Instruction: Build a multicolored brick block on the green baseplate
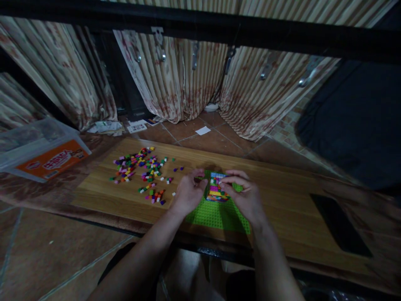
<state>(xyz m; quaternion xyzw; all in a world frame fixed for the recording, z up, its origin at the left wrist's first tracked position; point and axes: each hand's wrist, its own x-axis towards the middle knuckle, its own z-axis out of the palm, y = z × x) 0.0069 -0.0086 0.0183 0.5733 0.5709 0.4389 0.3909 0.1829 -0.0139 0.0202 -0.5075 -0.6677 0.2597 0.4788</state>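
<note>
A block structure (217, 190) of stacked bricks in blue, white, pink, yellow and orange rows stands on a green studded baseplate (216, 217). My right hand (246, 194) is at its right side, thumb and forefinger pinched over its top around what looks like a small white brick (220, 182). Just left of the structure, my left hand (189, 190) is curved, with a gap between thumb and forefinger; nothing shows in it. Whether its fingertips touch the structure is unclear.
Many loose coloured bricks (153, 167) lie scattered on the wooden board (282, 200) at left. A clear plastic tub (46, 146) with an orange label stands beyond them. A dark flat phone-like slab (340, 223) lies at right. Striped curtains (175, 79) hang behind.
</note>
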